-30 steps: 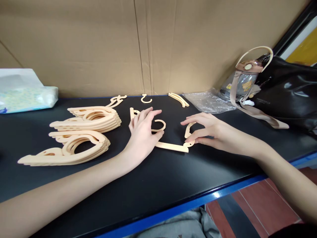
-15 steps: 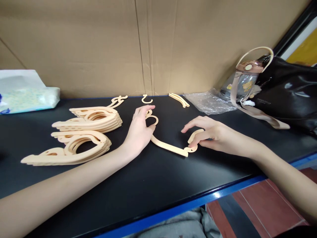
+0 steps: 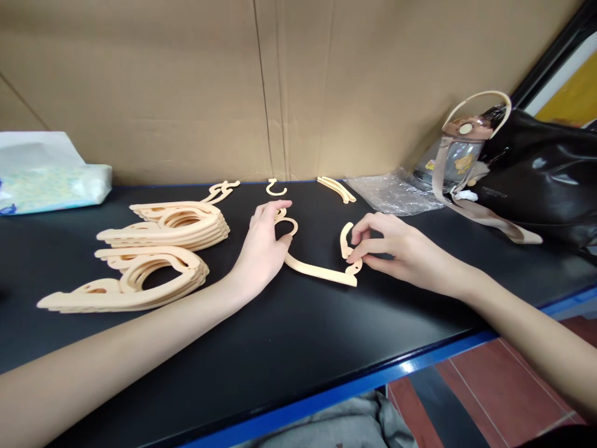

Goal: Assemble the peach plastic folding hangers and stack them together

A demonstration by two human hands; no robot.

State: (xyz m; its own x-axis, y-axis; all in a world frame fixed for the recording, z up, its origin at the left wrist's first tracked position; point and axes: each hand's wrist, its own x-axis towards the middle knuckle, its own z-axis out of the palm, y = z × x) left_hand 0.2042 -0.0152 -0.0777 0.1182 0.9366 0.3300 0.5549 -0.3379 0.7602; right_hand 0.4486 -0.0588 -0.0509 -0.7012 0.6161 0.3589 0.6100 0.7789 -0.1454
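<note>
My left hand (image 3: 262,249) is closed around the hub end of a cream plastic folding hanger (image 3: 321,272), its ring and a small loop showing beside the thumb. The hanger's long curved arm runs right across the black table top. At the arm's far tip, my right hand (image 3: 389,246) pinches a small curved hanger piece (image 3: 346,239) between thumb and fingers. That piece meets the arm's tip; whether it is joined there I cannot tell.
Two stacks of folded hangers, a rear one (image 3: 205,225) and a front one (image 3: 186,280), lie at left. Behind are a loose hook (image 3: 275,188), slim arm pieces (image 3: 336,189) and a clear plastic bag (image 3: 394,193). A strapped bottle (image 3: 459,152), black bag (image 3: 545,174) and tissue pack (image 3: 56,180) flank them.
My right hand has shifted slightly left and turned the small piece more upright. The arm's tip has swung a little away from me. My left hand stays in place.
</note>
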